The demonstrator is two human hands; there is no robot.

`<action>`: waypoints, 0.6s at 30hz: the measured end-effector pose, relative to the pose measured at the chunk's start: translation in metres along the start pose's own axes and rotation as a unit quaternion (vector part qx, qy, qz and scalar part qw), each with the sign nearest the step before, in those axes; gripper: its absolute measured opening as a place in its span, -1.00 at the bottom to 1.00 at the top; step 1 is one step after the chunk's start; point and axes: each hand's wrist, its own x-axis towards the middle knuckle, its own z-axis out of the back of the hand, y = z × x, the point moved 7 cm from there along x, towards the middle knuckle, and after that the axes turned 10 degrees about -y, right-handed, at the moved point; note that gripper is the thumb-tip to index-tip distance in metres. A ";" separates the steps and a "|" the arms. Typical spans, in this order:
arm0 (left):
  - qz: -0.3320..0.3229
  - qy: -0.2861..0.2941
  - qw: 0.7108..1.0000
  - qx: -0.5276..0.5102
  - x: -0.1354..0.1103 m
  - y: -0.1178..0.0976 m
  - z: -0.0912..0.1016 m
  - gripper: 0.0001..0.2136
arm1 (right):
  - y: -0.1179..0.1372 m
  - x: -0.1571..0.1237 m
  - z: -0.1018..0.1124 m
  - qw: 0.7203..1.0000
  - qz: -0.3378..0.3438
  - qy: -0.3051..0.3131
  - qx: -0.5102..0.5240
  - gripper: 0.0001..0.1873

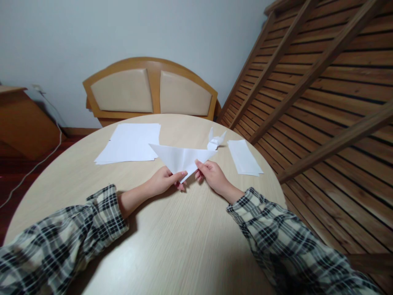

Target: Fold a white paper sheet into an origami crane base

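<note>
A white sheet of paper [175, 157], folded into a triangle, is held up between both hands just above the table. Its long edge faces away from me and its point is toward me; a crease runs down its middle. My left hand [164, 180] pinches it near the point, thumb on top and fingers underneath. With thumb and fingers, my right hand [211, 175] grips its right slanted edge. Just beyond the triangle's right corner stands a small folded paper figure [215, 142] with two upright pointed parts.
A stack of white paper [132, 142] lies at the left back of the round wooden table [166, 246]. Narrow white paper strips [245, 157] lie at the right edge. Behind stand a padded headboard [153, 92] and, to the right, a slatted wooden frame [325, 90].
</note>
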 end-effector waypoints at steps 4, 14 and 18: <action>0.001 0.019 1.000 -0.004 0.000 0.001 -0.003 -0.61 | 0.003 0.000 0.002 0.999 0.015 -0.025 -0.021 -0.41; -0.012 0.029 0.999 0.026 -0.001 0.004 -0.002 -0.60 | 0.003 -0.002 -0.001 1.000 0.002 -0.003 -0.019 -0.45; -0.025 0.046 0.999 0.002 -0.001 0.002 -0.004 -0.60 | 0.000 -0.008 -0.016 0.997 -0.011 0.067 -0.025 -0.52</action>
